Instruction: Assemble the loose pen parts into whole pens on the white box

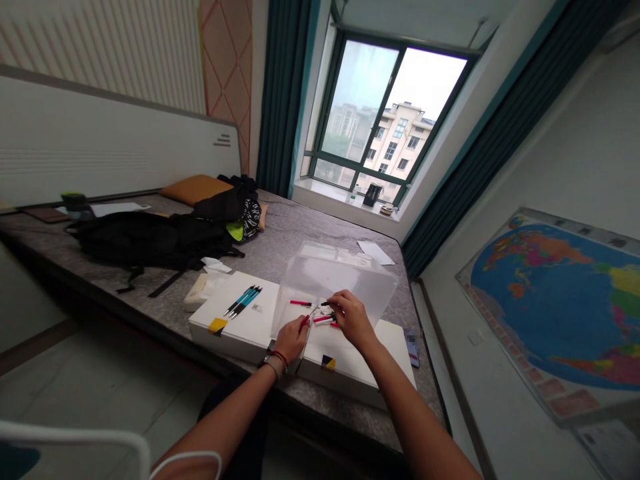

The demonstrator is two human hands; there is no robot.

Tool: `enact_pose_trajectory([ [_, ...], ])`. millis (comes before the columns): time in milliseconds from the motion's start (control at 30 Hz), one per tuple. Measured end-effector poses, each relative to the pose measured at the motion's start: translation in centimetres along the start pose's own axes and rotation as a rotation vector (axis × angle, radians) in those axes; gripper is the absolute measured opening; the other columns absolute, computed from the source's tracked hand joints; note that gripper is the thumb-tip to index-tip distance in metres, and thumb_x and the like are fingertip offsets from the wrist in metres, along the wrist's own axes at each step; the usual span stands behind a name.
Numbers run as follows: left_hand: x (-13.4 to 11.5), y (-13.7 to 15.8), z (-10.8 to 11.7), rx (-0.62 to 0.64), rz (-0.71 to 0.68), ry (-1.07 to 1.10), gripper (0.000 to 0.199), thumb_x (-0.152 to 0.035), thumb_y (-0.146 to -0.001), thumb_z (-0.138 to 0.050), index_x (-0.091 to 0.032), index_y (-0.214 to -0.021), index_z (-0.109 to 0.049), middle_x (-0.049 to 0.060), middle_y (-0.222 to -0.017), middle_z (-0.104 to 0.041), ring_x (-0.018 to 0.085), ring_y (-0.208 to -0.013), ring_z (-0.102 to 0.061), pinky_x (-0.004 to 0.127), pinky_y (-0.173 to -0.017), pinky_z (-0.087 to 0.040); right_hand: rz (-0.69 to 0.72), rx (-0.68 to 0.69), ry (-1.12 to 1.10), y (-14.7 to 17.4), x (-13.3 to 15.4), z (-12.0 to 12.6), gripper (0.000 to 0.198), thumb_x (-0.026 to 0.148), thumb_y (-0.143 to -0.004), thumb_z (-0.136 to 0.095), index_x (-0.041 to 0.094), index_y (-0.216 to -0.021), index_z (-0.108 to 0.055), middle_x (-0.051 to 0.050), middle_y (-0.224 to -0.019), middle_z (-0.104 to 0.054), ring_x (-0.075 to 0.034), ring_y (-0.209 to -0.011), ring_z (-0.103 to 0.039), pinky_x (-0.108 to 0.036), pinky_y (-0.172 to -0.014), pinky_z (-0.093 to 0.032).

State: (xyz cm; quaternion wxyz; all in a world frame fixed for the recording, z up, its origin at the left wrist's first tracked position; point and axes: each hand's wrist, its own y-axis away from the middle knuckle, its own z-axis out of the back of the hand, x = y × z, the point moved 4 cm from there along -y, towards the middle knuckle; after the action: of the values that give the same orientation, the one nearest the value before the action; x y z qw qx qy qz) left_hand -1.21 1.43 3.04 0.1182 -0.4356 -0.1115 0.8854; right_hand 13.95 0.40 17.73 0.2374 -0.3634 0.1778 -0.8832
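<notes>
Red pen [304, 322] is sitting in the left hand [290, 340], one black piece [325, 304] in the right.
Left fingers are gripping the one pen; right fingertips are pinching the one black piece [325, 304] just beside its tip. At least three loose red pieces [301, 303] are lying near both hands, one clear plastic box [345, 280] is standing beyond them, and three blue-and-black pens [244, 302] are resting left of the left hand.

The pen pieces [300, 303] show red and black; the pens [244, 303], teal and black (the tape [217, 326], yellow and black).
</notes>
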Motion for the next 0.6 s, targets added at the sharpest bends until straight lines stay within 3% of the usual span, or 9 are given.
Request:
enact_pose_trajectory([
  [333, -0.1, 0.1, 0.1, -0.001, -0.023, -0.014, 0.026, -0.034, -0.093, -0.034, -0.022, -0.085, -0.055, 0.003, -0.072, -0.061, 0.017, -0.070, -0.058, 0.026, -0.063, -0.035, 0.078, 0.180, 0.093, -1.4, 0.1, -0.6, 0.022, 0.016, -0.085, -0.051, 0.022, -0.095, -0.071, -0.006, -0.093, -0.062, -0.015, -0.083, -0.060, -0.026, -0.080, -0.047],
  [600, 0.2, 0.0, 0.0, 0.011, -0.015, -0.031, 0.026, -0.033, -0.093, -0.034, -0.021, -0.086, -0.056, 0.004, -0.076, -0.063, 0.018, -0.075, -0.059, 0.026, -0.067, -0.037, 0.069, 0.162, 0.124, -1.6, -0.2, 0.1, 0.018, 0.011, -0.083, -0.054, 0.020, -0.092, -0.067, -0.006, -0.091, -0.063, -0.015, -0.083, -0.060, -0.027, -0.079, -0.046],
])
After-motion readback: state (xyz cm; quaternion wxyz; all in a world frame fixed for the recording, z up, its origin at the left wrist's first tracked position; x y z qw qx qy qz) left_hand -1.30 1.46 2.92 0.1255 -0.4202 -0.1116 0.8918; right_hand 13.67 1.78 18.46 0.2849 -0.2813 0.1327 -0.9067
